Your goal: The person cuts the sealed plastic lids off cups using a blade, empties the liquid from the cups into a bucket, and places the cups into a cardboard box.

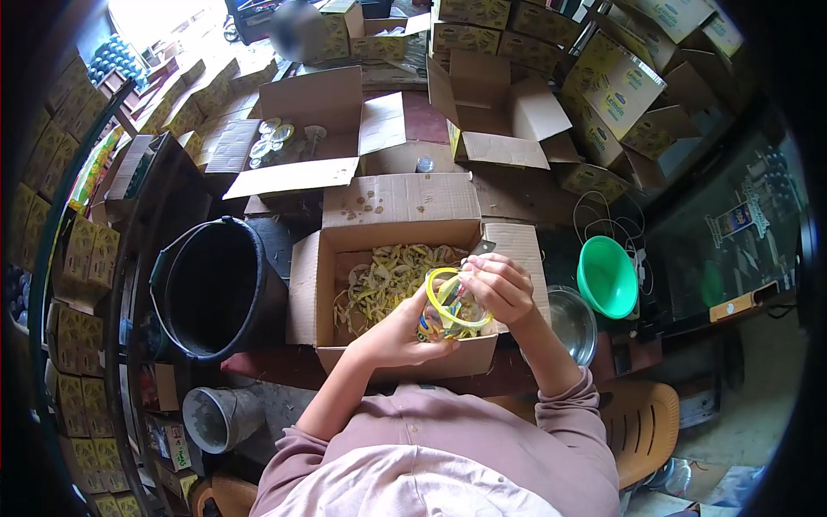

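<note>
My left hand (399, 336) is wrapped round a clear plastic cup with a yellow rim (447, 324), tilted so its mouth faces up and right. Coloured printing shows on the cup's side. My right hand (501, 289) is closed at the rim's far right, and a small dark metal blade (485, 247) sticks out above its fingers; its handle is hidden. Both hands are over the near right part of an open cardboard box (306, 289). Inside the box lies a heap of curled yellow and whitish strips (379, 284).
A large black bucket (271, 293) stands left of the box, a grey bucket (224, 418) below it. To the right are a green bowl (607, 277) and a clear bowl (573, 323). Behind, one open carton (314, 99) holds clear cups; another open carton (500, 108) stands beside it.
</note>
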A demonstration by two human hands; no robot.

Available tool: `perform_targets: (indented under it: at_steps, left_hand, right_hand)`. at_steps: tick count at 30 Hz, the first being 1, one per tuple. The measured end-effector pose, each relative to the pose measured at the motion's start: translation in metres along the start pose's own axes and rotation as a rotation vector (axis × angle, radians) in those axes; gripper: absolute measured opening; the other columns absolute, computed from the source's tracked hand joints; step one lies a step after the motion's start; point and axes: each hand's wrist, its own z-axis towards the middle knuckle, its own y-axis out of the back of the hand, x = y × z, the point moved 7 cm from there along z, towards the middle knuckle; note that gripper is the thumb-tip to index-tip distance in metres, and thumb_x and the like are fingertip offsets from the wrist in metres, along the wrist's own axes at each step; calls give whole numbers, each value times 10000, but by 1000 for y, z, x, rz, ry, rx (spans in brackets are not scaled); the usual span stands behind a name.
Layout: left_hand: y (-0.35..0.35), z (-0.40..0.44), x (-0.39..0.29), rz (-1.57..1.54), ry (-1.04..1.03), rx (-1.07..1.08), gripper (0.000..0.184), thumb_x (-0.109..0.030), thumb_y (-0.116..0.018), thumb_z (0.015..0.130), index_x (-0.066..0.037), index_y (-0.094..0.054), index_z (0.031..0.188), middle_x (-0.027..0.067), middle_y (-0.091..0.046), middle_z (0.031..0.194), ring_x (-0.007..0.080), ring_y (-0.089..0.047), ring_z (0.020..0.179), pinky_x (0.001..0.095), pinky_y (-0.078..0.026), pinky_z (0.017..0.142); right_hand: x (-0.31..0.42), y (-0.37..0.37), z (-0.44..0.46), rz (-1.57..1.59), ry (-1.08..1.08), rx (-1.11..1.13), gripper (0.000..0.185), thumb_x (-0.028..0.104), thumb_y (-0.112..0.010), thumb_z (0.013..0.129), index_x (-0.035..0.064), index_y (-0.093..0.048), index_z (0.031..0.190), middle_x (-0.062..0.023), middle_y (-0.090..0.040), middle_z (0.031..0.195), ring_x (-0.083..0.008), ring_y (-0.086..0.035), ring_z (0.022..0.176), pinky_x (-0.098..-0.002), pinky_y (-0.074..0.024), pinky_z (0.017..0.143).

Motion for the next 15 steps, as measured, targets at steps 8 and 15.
perform_targets:
  at_steps: [8,15]
  left_hand:
    - [-10,-7,6,-383,67,219,295,-115,-652,710,-5,-529,955,25,-554,786,95,-519,707,237,-433,660]
    - [-30,-14,2,-797,93,610,365,-287,-611,729,43,-513,847,65,-514,732,123,-486,563,228,-391,520]
  right_hand:
    - [6,-4,6,133,0,-21,165,62,-649,649,15,-624,804,-67,-610,781,-195,-619,801,-332,-527,718]
    - [9,-6,10,182,-30,-83,162,71,-649,652,16,-624,802,-74,-622,776,-203,-624,781,-331,-525,715]
